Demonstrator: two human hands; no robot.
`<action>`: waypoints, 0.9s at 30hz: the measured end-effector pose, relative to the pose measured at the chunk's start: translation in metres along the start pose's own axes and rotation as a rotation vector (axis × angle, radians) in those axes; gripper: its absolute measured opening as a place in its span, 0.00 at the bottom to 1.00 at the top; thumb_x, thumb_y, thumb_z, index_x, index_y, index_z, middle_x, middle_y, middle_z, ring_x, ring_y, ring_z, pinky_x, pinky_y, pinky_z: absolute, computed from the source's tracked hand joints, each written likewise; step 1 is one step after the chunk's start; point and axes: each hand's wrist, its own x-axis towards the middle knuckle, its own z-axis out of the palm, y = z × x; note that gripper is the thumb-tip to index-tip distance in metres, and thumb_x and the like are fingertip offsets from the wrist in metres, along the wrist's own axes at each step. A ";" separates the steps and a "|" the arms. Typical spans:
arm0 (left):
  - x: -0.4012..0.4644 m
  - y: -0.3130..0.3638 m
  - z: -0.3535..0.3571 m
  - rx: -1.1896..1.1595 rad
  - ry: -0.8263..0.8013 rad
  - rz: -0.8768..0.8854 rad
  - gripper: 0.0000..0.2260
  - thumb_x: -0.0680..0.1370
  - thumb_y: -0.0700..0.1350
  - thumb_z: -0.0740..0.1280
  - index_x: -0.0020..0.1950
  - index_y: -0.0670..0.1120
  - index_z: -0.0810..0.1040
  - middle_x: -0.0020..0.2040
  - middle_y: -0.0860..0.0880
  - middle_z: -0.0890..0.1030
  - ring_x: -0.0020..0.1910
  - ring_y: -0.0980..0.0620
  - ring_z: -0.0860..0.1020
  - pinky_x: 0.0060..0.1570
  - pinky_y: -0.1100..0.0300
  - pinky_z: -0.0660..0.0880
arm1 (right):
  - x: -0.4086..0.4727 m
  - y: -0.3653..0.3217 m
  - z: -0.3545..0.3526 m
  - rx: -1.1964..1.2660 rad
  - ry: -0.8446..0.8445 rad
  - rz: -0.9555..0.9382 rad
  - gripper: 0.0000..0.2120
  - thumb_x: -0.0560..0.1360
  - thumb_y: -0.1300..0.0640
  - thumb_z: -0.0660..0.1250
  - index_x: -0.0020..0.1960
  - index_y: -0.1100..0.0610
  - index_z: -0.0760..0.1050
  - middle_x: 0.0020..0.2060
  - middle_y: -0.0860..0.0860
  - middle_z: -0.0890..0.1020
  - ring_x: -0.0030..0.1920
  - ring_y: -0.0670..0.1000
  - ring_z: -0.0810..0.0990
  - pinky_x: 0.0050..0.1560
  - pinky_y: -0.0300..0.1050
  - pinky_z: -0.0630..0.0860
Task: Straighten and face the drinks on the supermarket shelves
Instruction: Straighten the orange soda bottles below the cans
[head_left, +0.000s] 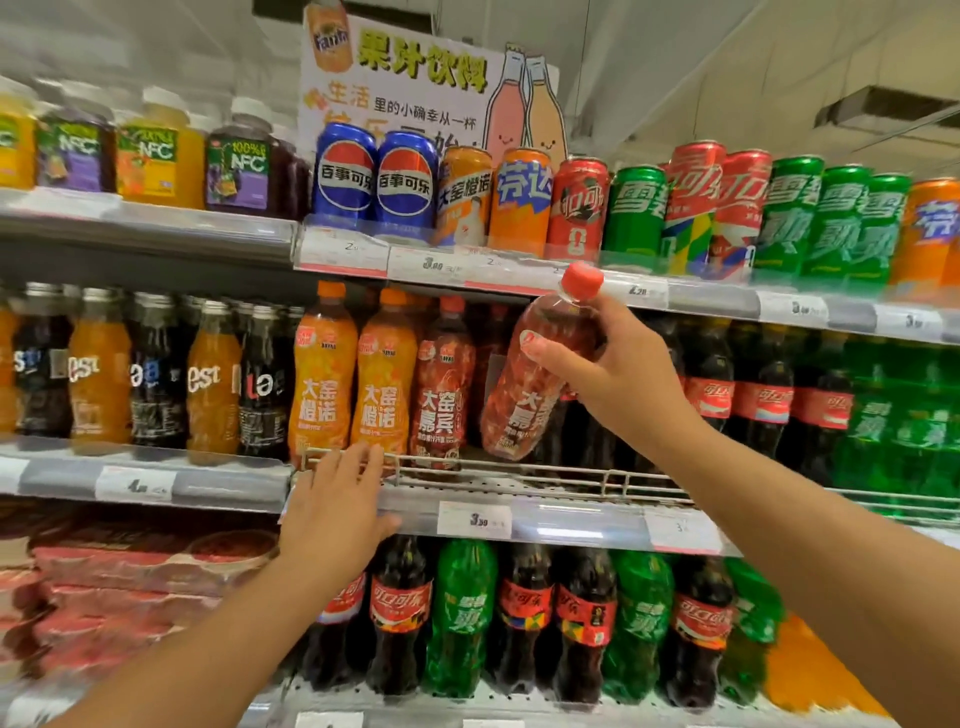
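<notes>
My right hand (618, 374) grips a red-capped bottle of reddish soda (524, 384) by its upper body and holds it tilted in front of the middle shelf (519, 486). To its left on that shelf stand a matching red bottle (441, 384) and two orange soda bottles (353, 374), upright with labels forward. My left hand (335, 506) rests with straight fingers on the shelf's front wire rail (467, 470), below the orange bottles.
Cola bottles (737, 400) and green soda bottles (904, 415) fill the middle shelf to the right. Cans (571, 208) line the top shelf under a juice sign (415, 78). Cola and green bottles (519, 618) stand on the lower shelf. Dark and orange bottles (156, 369) stand at left.
</notes>
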 end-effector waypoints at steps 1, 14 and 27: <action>0.003 0.000 -0.001 0.028 0.014 0.018 0.38 0.75 0.66 0.61 0.77 0.47 0.54 0.75 0.49 0.59 0.72 0.47 0.59 0.67 0.52 0.63 | 0.004 0.001 0.004 -0.019 0.000 -0.009 0.27 0.71 0.37 0.70 0.66 0.44 0.70 0.51 0.37 0.80 0.50 0.39 0.79 0.48 0.37 0.77; 0.011 0.021 0.003 0.170 -0.041 -0.039 0.35 0.75 0.51 0.69 0.74 0.38 0.55 0.70 0.41 0.63 0.68 0.39 0.63 0.68 0.48 0.62 | 0.024 0.039 0.056 -0.159 -0.097 0.078 0.31 0.71 0.35 0.69 0.70 0.44 0.67 0.59 0.43 0.79 0.57 0.46 0.76 0.51 0.42 0.72; 0.011 0.024 0.001 0.188 -0.048 -0.017 0.31 0.77 0.50 0.68 0.73 0.41 0.57 0.71 0.41 0.61 0.71 0.38 0.60 0.69 0.47 0.62 | 0.069 0.045 0.073 -0.275 -0.210 0.282 0.16 0.70 0.40 0.72 0.47 0.51 0.76 0.35 0.50 0.82 0.31 0.52 0.81 0.33 0.49 0.81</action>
